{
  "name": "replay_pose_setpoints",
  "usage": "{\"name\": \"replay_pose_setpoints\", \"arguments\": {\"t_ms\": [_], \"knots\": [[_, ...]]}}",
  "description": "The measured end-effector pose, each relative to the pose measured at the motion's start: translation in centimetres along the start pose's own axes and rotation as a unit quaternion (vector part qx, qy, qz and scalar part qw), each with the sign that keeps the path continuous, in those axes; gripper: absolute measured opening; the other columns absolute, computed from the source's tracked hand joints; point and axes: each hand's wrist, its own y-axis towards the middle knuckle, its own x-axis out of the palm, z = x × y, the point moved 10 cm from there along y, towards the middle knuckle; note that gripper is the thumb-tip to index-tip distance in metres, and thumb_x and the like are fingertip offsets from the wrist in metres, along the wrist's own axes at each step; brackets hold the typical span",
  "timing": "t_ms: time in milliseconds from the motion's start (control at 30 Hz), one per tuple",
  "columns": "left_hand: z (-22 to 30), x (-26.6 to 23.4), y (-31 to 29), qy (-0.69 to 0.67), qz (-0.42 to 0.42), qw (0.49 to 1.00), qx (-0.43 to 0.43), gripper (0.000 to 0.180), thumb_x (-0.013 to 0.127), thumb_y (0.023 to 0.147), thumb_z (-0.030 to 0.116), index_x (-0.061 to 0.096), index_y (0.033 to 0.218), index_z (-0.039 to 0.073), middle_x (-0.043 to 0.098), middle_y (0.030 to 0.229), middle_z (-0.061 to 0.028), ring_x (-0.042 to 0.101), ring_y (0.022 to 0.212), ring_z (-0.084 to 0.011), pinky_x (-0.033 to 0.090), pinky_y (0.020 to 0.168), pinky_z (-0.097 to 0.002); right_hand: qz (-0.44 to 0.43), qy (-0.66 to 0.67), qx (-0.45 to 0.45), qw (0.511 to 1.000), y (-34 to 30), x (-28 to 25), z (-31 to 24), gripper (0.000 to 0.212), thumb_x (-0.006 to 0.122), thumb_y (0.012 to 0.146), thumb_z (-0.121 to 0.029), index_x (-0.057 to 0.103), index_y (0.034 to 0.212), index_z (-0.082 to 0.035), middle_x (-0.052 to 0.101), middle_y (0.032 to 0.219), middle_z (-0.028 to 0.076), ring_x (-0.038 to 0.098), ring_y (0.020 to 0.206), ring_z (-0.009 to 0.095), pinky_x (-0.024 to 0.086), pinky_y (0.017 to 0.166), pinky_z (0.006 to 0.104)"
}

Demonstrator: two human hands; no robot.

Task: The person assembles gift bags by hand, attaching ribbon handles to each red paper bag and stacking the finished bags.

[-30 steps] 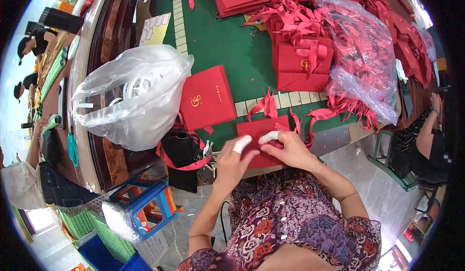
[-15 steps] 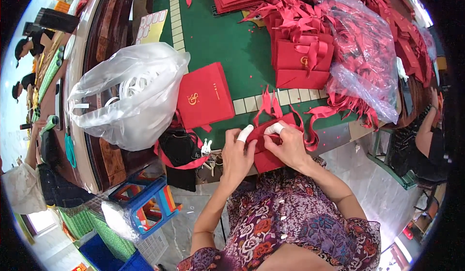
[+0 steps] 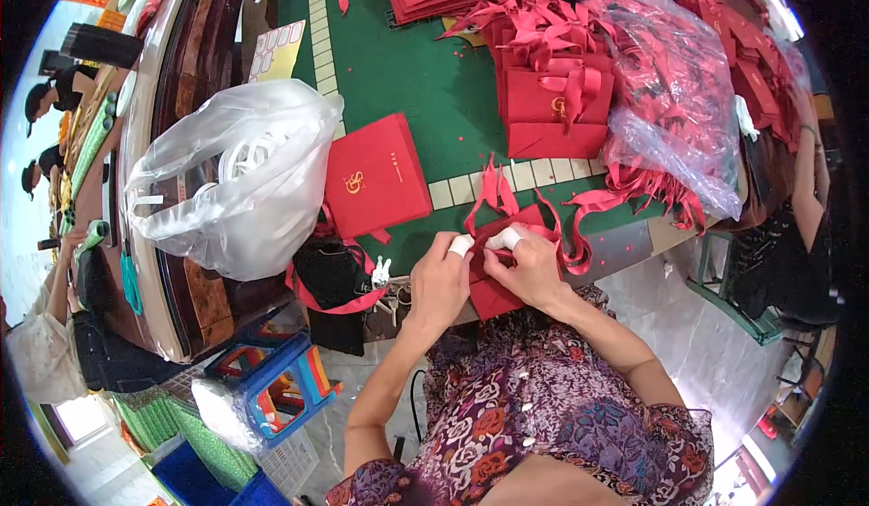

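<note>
A red paper gift bag [image 3: 493,297] lies at the near edge of the green-topped table, close to my body. Its red ribbon [image 3: 494,187] stands up in loops beyond my fingers. My left hand [image 3: 441,278] is closed at the bag's left side, a white wrap on one finger. My right hand [image 3: 527,271], also with a white-wrapped finger, pinches the bag near its top edge. The fingertips of both hands almost meet, and what lies exactly between them is partly hidden. To the left is a small stack of flat red bags [image 3: 376,176].
Bags with ribbons [image 3: 559,112] are stacked beyond, beside a clear plastic sack of red ribbons [image 3: 674,90]. A white plastic bag holding white cord [image 3: 237,180] stands left. Nearer are a black pouch [image 3: 328,272], keys [image 3: 395,305] and a blue stool [image 3: 281,384]. Other people are at both sides.
My right hand has shifted slightly left, bringing its fingertips closer to the left hand's. My left hand has turned a little, its fingers drawn closer together. The view has shifted slightly.
</note>
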Motion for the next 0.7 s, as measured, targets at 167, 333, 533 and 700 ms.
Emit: {"name": "replay_pose_setpoints", "arguments": {"t_ms": [167,333,533,700], "knots": [[-0.8,0.7,0.1,0.049,-0.05,0.996,-0.064,0.019,0.065,0.087,0.007,0.063,0.105,0.001,0.058,0.097,-0.0175,0.063,0.081,-0.041,0.051,0.067,-0.0468,0.006,-0.013,-0.012,1.0,-0.2,0.4,0.1,0.017,0.076,0.074,-0.012,0.061,0.08,-0.006,0.06,0.076,0.009,0.063,0.068,0.029,0.049,0.061,0.039],[-2.4,2.0,0.8,-0.013,-0.085,0.991,-0.099,0.014,0.061,0.089,0.007,0.063,0.101,-0.001,0.063,0.095,-0.0219,0.064,0.085,-0.0429,0.051,0.071,-0.0488,0.016,-0.04,-0.034,0.998,-0.2,0.7,-0.4,0.017,0.075,0.073,-0.012,0.061,0.077,-0.006,0.06,0.075,0.01,0.062,0.067,0.03,0.049,0.063,0.041],[-2.4,1.6,1.0,-0.071,-0.061,0.99,-0.109,0.015,0.057,0.093,0.008,0.065,0.102,0.0,0.069,0.088,-0.0213,0.067,0.084,-0.0422,0.052,0.073,-0.0476,0.011,-0.012,0.035,0.999,0.0,0.7,0.0,0.016,0.075,0.072,-0.011,0.061,0.075,-0.005,0.059,0.073,0.011,0.062,0.067,0.031,0.049,0.062,0.0425],[-2.1,1.2,1.0,-0.09,-0.027,0.991,-0.098,0.014,0.06,0.092,0.009,0.067,0.102,0.002,0.069,0.08,-0.0178,0.064,0.067,-0.0315,0.049,0.06,-0.0405,0.025,-0.062,-0.02,0.998,-0.5,0.8,-1.5,0.016,0.075,0.072,-0.009,0.06,0.075,-0.004,0.059,0.073,0.012,0.062,0.066,0.031,0.049,0.06,0.0409]]}}
